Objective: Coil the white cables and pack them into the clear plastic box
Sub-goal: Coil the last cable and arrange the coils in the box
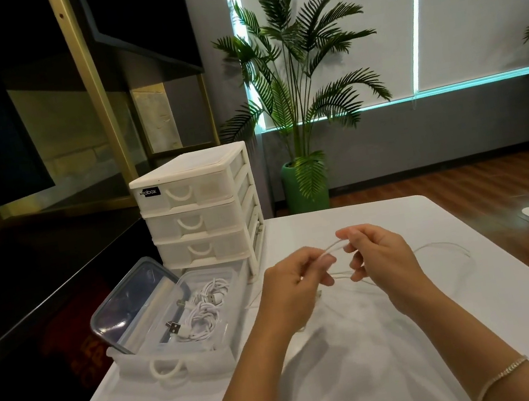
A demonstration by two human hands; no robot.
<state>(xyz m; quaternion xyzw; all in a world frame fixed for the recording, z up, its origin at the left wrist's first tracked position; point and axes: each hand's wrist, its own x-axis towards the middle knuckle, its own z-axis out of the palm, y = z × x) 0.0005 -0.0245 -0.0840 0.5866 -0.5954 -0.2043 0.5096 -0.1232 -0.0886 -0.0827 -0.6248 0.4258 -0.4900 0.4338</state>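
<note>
White cable [334, 247] thin, pale against white table [367, 357]; run past right hand [381, 259] hard to trace. Cable's end under left hand [290, 286] hidden. Coils in clear plastic box [190, 350] tangled, count unclear. Both forearms cut off at bottom edge. Drawer unit [198, 207] contents unreadable through frosted fronts.

Two bare forearms, no sleeves in view, reaching up from the lower frame; thin, pale beaded bracelet [502, 375] around the right wrist at lower right; no rings visible.
</note>
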